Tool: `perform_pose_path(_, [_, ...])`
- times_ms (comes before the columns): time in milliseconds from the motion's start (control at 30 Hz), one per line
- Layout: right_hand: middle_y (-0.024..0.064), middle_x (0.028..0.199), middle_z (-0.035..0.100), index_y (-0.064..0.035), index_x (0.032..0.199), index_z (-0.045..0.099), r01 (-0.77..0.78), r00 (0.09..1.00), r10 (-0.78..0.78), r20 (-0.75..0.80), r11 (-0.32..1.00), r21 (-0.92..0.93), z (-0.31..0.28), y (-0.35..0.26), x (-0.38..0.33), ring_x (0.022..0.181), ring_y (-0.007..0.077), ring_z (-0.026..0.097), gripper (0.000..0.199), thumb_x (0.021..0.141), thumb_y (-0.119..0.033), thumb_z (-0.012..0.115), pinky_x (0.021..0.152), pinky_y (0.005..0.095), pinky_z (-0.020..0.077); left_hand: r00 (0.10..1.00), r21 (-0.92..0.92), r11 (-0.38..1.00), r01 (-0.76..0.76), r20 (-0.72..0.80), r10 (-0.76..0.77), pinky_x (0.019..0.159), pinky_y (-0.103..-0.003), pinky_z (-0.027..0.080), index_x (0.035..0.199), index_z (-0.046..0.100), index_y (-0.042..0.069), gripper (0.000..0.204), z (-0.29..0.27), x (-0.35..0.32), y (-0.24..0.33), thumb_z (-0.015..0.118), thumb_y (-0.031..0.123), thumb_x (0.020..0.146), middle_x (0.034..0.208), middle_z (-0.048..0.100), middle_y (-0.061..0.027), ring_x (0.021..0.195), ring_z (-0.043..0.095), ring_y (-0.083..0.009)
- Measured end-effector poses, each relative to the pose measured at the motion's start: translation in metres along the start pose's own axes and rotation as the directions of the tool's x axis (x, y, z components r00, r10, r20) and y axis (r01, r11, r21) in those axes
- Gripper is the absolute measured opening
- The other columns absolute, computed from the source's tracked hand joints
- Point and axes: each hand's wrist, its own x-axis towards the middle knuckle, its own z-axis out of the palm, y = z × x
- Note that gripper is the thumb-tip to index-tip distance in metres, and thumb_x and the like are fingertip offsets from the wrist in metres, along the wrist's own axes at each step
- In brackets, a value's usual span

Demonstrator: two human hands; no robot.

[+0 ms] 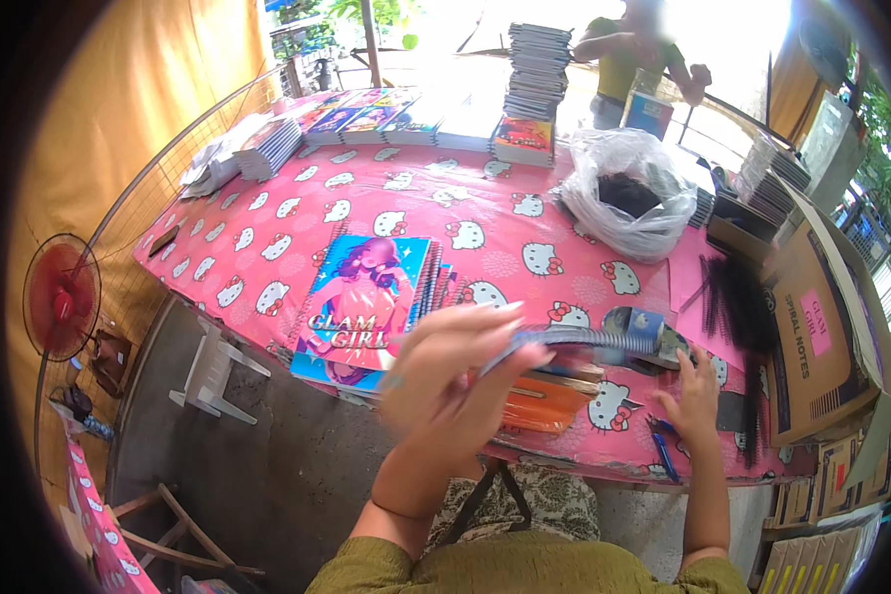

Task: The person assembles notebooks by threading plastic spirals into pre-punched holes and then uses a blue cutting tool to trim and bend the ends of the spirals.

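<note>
My left hand is raised over the near table edge and grips one end of a spiral-bound notebook, which is held edge-on and looks blurred. My right hand rests with spread fingers on the pink cartoon-cat tablecloth, beside a blue pen. Below the held notebook lie orange notebooks. A stack of spiral notebooks with a bright blue and pink cover sits just left of my left hand.
Black spiral bindings and an open cardboard box are at the right. A clear bag with dark contents, a tall notebook stack and rows of notebooks lie farther back. A person stands behind. A white plastic stool and red fan are left.
</note>
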Motion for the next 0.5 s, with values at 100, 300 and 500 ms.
perform_pose_path(100, [0.0209,0.14,0.039,-0.0038,0.133,0.046,-0.132,0.927,0.035,0.374,0.963,0.235,-0.025,0.016,-0.048,0.127,0.0398,0.039,0.071,0.075,-0.03,0.076,0.105,0.0513,0.0305,0.955,0.01,0.96,-0.279,-0.099,0.279,0.078,-0.034,0.053,0.091,0.07,0.008,0.021,-0.017,-0.004,0.03,0.079,0.004,0.072,0.094,0.071,-0.0072,0.09,0.067,-0.0219])
perform_pose_path(300, [0.0201,0.129,0.05,-0.0002,0.127,0.052,-0.136,0.962,0.116,0.246,0.988,0.069,-0.007,0.0,-0.096,0.119,0.0365,0.046,0.057,0.081,-0.028,0.071,0.102,0.0481,0.0338,0.879,0.107,0.993,0.045,0.469,-0.09,0.075,-0.03,0.055,0.098,0.07,0.002,0.024,0.002,-0.072,0.008,0.072,-0.006,0.075,0.104,0.069,-0.0142,0.088,0.067,-0.021])
perform_pose_path(500, [0.0153,0.108,0.062,-0.0014,0.118,0.058,0.056,0.978,-0.182,0.098,0.688,0.724,-0.06,-0.074,-0.055,0.096,0.0317,0.06,0.043,0.082,-0.02,0.072,0.084,0.042,0.048,0.913,-0.031,0.97,0.242,0.344,-0.217,0.076,-0.036,0.055,0.092,0.068,-0.002,0.022,0.019,-0.107,-0.009,0.072,-0.01,0.072,0.099,0.068,-0.017,0.089,0.068,-0.0265])
